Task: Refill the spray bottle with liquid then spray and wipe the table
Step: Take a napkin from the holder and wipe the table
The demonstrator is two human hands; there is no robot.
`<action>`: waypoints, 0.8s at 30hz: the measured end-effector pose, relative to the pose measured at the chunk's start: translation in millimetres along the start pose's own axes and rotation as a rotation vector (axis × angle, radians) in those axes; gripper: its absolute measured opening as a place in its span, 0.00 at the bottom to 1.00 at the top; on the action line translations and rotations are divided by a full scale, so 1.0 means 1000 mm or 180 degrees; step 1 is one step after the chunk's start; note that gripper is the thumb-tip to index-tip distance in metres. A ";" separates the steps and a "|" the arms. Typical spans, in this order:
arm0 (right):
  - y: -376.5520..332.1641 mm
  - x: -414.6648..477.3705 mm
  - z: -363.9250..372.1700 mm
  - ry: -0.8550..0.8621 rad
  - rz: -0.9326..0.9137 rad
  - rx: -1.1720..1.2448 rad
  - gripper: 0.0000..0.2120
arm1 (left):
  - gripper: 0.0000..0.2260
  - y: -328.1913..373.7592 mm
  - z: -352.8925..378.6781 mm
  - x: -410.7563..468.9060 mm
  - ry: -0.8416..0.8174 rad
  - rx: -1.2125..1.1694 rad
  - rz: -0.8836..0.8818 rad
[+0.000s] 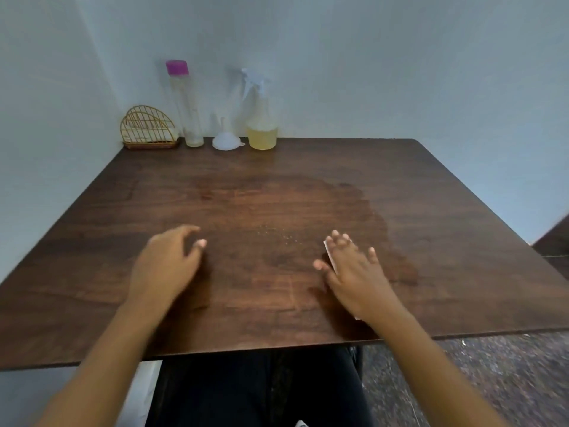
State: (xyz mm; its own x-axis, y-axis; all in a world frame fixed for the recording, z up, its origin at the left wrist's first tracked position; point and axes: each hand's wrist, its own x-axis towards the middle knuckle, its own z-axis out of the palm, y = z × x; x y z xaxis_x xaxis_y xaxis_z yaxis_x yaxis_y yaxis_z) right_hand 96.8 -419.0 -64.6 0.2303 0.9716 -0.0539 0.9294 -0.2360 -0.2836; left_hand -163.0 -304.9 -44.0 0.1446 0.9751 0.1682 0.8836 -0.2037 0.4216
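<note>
The right hand (354, 269) lies flat, fingers spread, pressing what looks like a white cloth (330, 255) on the table (277, 195). The left hand (167, 260) hovers loosely curled, holding nothing. The spray bottle (261, 118) stands far beyond both.

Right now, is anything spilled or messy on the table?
Yes. A dark wet patch spreads over the table, with small droplets near the right hand, which presses a tissue down.

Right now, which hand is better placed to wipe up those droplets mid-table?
The right hand. It is already pressed flat on the white cloth, just beside the droplets and the damp patch. The left hand is empty and farther away.
</note>
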 end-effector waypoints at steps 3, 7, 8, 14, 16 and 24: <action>0.014 -0.004 0.018 -0.0072 0.0073 -0.0406 0.46 | 0.20 -0.044 0.001 0.022 -0.0054 0.0512 -0.0203; 0.058 -0.006 0.001 0.0054 0.0775 -0.0392 0.39 | 0.24 -0.071 0.009 0.030 -0.0266 0.0823 -0.0406; 0.061 -0.008 -0.002 0.0036 0.0957 -0.0404 0.40 | 0.24 -0.073 0.012 0.030 -0.0297 0.0822 -0.0434; -0.076 0.000 0.037 0.0029 0.0333 -0.0020 0.47 | 0.25 -0.077 0.016 0.030 -0.0296 0.0751 -0.0432; -0.136 -0.003 0.053 -0.0168 -0.0232 0.0185 0.51 | 0.25 -0.077 0.016 0.030 -0.0295 0.0740 -0.0433; -0.023 -0.004 0.034 0.0335 0.0608 -0.0372 0.44 | 0.25 -0.078 0.018 0.030 -0.0281 0.0778 -0.0398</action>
State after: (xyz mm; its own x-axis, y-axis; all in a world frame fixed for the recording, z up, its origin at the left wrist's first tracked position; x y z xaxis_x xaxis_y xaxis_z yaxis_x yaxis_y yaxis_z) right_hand 64.2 -417.1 -90.3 0.4282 0.9037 0.0059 0.8917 -0.4215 -0.1649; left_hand -219.2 -258.3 -87.7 0.0565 0.9974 0.0456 0.9766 -0.0647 0.2050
